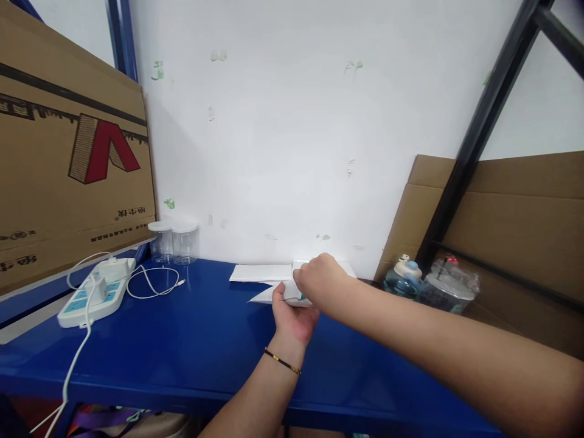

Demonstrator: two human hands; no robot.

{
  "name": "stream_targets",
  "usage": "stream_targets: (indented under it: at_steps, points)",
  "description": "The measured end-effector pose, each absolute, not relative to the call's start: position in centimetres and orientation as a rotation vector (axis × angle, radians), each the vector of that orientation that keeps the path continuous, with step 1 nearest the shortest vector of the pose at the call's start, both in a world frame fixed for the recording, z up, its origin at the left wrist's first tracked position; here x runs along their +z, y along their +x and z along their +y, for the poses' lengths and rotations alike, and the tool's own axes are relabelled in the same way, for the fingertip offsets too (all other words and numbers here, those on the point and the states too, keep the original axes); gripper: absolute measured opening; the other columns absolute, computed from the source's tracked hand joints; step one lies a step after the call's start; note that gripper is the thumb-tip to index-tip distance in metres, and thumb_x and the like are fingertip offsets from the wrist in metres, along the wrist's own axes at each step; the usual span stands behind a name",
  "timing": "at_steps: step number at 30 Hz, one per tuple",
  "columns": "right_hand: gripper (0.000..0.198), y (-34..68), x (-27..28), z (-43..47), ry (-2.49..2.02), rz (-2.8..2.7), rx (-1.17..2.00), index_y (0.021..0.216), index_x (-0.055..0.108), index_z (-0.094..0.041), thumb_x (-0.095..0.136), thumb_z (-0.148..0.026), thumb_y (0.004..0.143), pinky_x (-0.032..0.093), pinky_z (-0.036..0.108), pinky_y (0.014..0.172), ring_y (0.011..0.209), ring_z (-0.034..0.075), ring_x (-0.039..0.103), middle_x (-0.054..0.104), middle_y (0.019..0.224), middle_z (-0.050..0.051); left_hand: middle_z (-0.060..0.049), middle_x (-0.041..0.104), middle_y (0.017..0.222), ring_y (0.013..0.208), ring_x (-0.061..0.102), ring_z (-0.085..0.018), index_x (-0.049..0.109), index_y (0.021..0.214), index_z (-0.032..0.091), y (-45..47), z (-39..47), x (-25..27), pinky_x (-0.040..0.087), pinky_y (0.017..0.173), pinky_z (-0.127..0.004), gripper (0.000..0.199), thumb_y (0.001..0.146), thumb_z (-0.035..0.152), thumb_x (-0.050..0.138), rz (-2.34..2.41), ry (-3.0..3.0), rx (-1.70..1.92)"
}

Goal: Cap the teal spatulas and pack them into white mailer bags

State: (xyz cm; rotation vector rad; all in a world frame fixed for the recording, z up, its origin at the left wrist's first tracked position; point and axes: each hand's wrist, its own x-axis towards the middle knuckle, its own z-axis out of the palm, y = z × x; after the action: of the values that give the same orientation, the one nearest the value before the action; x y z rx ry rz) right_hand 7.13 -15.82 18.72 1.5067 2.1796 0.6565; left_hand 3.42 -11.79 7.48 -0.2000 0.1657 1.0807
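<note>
Near the back of the blue table, my left hand [294, 319] is closed round a thin white paper-like packet [262, 296], with the thumb on top and the fingers underneath. A small patch of teal shows on the packet between my hands. My right hand [322, 277] is a fist reaching across from the right, right over the packet. Its fingertips are hidden, so what they pinch cannot be seen. Behind my hands, a flat white folded piece [260, 273] lies against the wall, and another white piece [349, 269] shows past my right hand.
On the left stand a white power strip [98, 292] with a cable [155, 286], two clear lidded jars [185, 246] and a large cardboard box [73, 158]. A blue figurine jar [404, 277] and a plastic-wrapped cup [449, 289] sit right, by a black metal post [474, 140].
</note>
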Motion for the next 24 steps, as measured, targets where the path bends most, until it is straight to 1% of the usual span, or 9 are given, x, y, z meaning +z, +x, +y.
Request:
stream_targets:
  at_steps: [4, 8, 9, 11, 14, 16, 19, 22, 24]
  points:
    - [0.029, 8.1, 20.4, -16.0, 1.522, 2.229, 0.575, 0.097, 0.061, -0.014, 0.065, -0.010, 0.068, 0.043, 0.029, 0.057, 0.077, 0.026, 0.065, 0.067, 0.087, 0.011, -0.007, 0.064, 0.082, 0.071, 0.063, -0.021, 0.058, 0.091, 0.015, 3.5, -11.7, 7.3, 0.051, 0.062, -0.035, 0.022, 0.082, 0.029, 0.043, 0.147, -0.152, 1.094]
    - [0.043, 10.2, 21.0, -15.6, 1.546, 2.434, 0.463, 0.105, 0.059, -0.018, 0.071, -0.021, 0.063, 0.038, 0.024, 0.053, 0.077, 0.023, 0.062, 0.066, 0.089, 0.008, -0.008, 0.063, 0.083, 0.074, 0.063, -0.023, 0.057, 0.092, 0.014, 3.8, -11.2, 6.8, 0.051, 0.061, -0.036, 0.022, 0.082, 0.028, 0.042, 0.117, -0.164, 1.108]
    - [0.041, 10.7, 21.0, -15.4, 1.542, 2.513, 0.412, 0.104, 0.059, -0.020, 0.070, -0.022, 0.064, 0.037, 0.023, 0.052, 0.076, 0.021, 0.061, 0.066, 0.087, 0.006, -0.008, 0.063, 0.083, 0.074, 0.063, -0.023, 0.057, 0.092, 0.014, 3.8, -11.1, 6.7, 0.051, 0.061, -0.036, 0.022, 0.082, 0.028, 0.042, 0.116, -0.174, 1.107]
    - [0.029, 11.7, 21.0, -15.4, 1.520, 2.661, 0.314, 0.098, 0.062, -0.022, 0.065, -0.019, 0.070, 0.036, 0.022, 0.053, 0.073, 0.017, 0.058, 0.065, 0.081, 0.002, -0.007, 0.063, 0.083, 0.073, 0.063, -0.022, 0.057, 0.092, 0.014, 3.8, -11.1, 6.7, 0.052, 0.062, -0.036, 0.022, 0.082, 0.027, 0.043, 0.121, -0.190, 1.105]
    - [0.015, 13.0, 21.1, -16.1, 1.481, 2.835, 0.195, 0.088, 0.065, -0.020, 0.056, -0.015, 0.077, 0.039, 0.022, 0.058, 0.070, 0.014, 0.056, 0.064, 0.079, 0.001, -0.008, 0.063, 0.084, 0.074, 0.063, -0.021, 0.058, 0.095, 0.014, 3.3, -11.6, 7.1, 0.052, 0.064, -0.036, 0.024, 0.082, 0.027, 0.043, 0.112, -0.201, 1.085]
    - [0.014, 13.8, 21.1, -16.8, 1.415, 2.966, 0.087, 0.090, 0.066, -0.021, 0.061, -0.021, 0.077, 0.042, 0.023, 0.066, 0.077, 0.014, 0.057, 0.062, 0.091, 0.003, -0.009, 0.063, 0.087, 0.078, 0.062, -0.022, 0.058, 0.097, 0.014, 2.9, -12.2, 7.6, 0.052, 0.065, -0.036, 0.026, 0.082, 0.028, 0.043, 0.095, -0.177, 1.043]
    - [0.020, 15.0, 20.5, -17.4, 1.332, 3.124, 0.018, 0.092, 0.067, -0.022, 0.069, -0.027, 0.072, 0.044, 0.027, 0.079, 0.097, 0.018, 0.054, 0.055, 0.111, 0.004, -0.010, 0.063, 0.089, 0.080, 0.062, -0.023, 0.058, 0.101, 0.015, 2.2, -13.2, 8.7, 0.051, 0.066, -0.036, 0.029, 0.082, 0.029, 0.043, 0.081, -0.120, 0.958]
    - [0.010, 15.8, 19.5, -17.2, 1.343, 3.163, 0.070, 0.087, 0.068, -0.021, 0.060, -0.022, 0.080, 0.045, 0.027, 0.079, 0.093, 0.016, 0.057, 0.056, 0.111, 0.005, -0.010, 0.064, 0.087, 0.078, 0.061, -0.022, 0.057, 0.103, 0.014, 2.0, -13.3, 9.8, 0.051, 0.067, -0.035, 0.031, 0.081, 0.031, 0.044, 0.049, -0.066, 0.893]
    - [0.015, 16.2, 18.9, -17.2, 1.372, 3.191, 0.126, 0.090, 0.067, -0.020, 0.053, -0.020, 0.085, 0.046, 0.027, 0.077, 0.088, 0.015, 0.058, 0.058, 0.107, 0.006, -0.011, 0.064, 0.089, 0.080, 0.062, -0.023, 0.056, 0.104, 0.013, 1.7, -12.7, 10.2, 0.051, 0.070, -0.037, 0.033, 0.080, 0.032, 0.044, 0.034, -0.020, 0.873]
